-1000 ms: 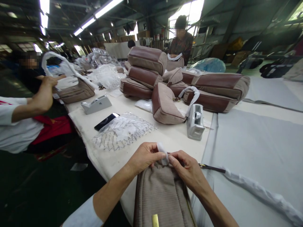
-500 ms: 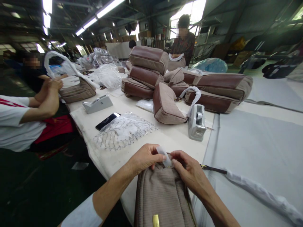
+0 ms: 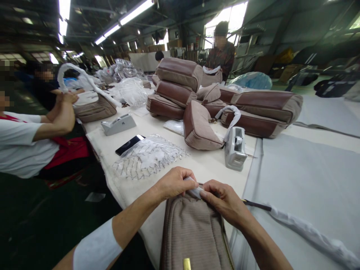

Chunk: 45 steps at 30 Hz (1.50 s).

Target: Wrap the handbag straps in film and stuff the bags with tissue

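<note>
A brown striped fabric handbag (image 3: 194, 232) with a gold plate and a zip along its right side lies in front of me. At its far end my left hand (image 3: 176, 183) pinches a thin whitish translucent strip (image 3: 194, 191) between thumb and fingers. My right hand (image 3: 223, 197) is closed at the same end, its thumb pressing on the strip's right end and its fingers curled behind. The strip lies against the bag's edge; what it covers is hidden. A dark strap wrapped in white (image 3: 312, 232) runs off to the right.
A tape dispenser (image 3: 235, 150) stands beyond my hands, another (image 3: 119, 124) farther left. Near them lie a phone (image 3: 129, 145) and a clear plastic sheet (image 3: 153, 155). Stacked brown bags (image 3: 180, 80) fill the table's middle. A person in a white shirt (image 3: 25, 146) works at left.
The whitish strip, earlier raised between my hands, is now folded down low against the bag's end. My right thumb has moved left onto it.
</note>
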Each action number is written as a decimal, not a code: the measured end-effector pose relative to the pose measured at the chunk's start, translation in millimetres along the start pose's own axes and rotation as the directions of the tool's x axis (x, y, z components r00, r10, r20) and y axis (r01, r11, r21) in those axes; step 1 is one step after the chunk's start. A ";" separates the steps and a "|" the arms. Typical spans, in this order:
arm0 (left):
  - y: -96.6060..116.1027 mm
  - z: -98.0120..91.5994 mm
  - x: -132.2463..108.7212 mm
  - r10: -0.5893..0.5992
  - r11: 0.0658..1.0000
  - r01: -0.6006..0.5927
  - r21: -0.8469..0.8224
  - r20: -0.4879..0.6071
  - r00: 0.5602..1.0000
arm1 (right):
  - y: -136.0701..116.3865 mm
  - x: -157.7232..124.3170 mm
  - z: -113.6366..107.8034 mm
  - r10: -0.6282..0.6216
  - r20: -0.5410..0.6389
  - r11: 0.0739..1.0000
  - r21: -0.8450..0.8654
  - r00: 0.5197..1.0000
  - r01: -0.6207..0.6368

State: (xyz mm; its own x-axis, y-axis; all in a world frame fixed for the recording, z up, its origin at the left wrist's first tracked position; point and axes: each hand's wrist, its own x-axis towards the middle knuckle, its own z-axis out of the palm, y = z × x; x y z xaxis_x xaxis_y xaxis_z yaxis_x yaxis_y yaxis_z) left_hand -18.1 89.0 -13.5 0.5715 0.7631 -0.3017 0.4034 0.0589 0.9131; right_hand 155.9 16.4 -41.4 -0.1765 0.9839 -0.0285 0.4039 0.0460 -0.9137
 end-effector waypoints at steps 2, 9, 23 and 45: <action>-1.8 3.2 -2.0 0.002 1.000 -0.002 -0.002 -0.042 0.999 | -1.1 0.3 -0.7 0.022 -0.013 0.999 0.033 1.000 -0.022; -6.7 10.5 -11.3 0.056 0.998 -0.053 0.029 -0.122 0.991 | -1.3 2.2 5.0 0.107 0.004 0.993 0.043 0.994 -0.108; -23.1 10.3 -18.3 0.144 0.989 -0.146 -0.011 -0.106 0.984 | 1.5 2.2 8.1 0.107 0.012 0.984 0.142 0.994 -0.108; -40.1 11.8 -34.2 0.229 0.970 -0.237 -0.053 -0.128 0.965 | 16.1 -3.4 22.0 -0.116 -0.112 0.991 0.048 0.987 0.122</action>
State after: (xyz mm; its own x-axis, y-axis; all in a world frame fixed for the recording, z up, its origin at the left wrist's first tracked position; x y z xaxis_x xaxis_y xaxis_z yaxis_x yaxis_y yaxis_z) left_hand -45.4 53.0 -43.0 0.5525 0.8322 -0.0472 0.2181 -0.0896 0.9718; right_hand 143.3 9.9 -65.0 -0.1208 0.9850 0.1231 0.3358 0.1572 -0.9287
